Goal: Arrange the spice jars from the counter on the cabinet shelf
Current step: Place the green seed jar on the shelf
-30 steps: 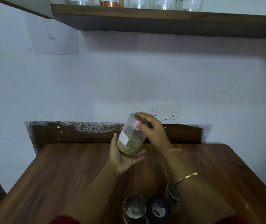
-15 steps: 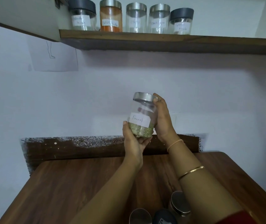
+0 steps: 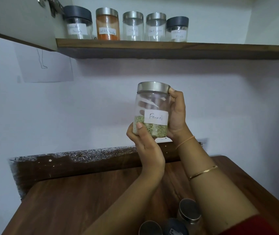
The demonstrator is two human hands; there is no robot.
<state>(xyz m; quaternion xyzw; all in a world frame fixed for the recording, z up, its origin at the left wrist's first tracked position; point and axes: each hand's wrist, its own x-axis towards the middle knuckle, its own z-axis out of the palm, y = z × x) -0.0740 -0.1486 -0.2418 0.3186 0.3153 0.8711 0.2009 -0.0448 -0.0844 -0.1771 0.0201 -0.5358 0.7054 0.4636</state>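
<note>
At the near edge of the surface (image 3: 84, 200), three jars stand in a tight cluster: a steel-lid jar (image 3: 150, 228) on the left, a dark-lid jar (image 3: 176, 226) in the middle and a taller jar (image 3: 190, 210) on the right. Only their tops show, so I cannot tell what is in them. By my reading these three are not yet shelved.

Above the middle of the surface, both hands hold the fennel jar (image 3: 152, 112) upright in the air, clear of the surface and well below the shelf. The left hand (image 3: 145, 145) cups its base from below, with the thumb pressed on the glass at the lower left. The right hand (image 3: 177, 116) wraps the right side, with the thumb at the edge of the steel lid and the fingers curled round the back, visible through the glass. The label faces the camera, and the seeds fill only the bottom part.

Farther and higher, the shelf (image 3: 169, 46) carries five jars in a row toward its left end. From the left they are a grey-lid jar (image 3: 77, 22), an orange jar (image 3: 107, 24), a clear jar (image 3: 132, 26), a second clear jar (image 3: 155, 27) and a short jar (image 3: 177, 29). All stand upright with their labels outward. The board runs on to the right of the short jar, which looks like the likely spot for the fennel jar.

With five jars up, one in hand and three waiting, the job seems a little past halfway. More jars may sit below the frame.
</note>
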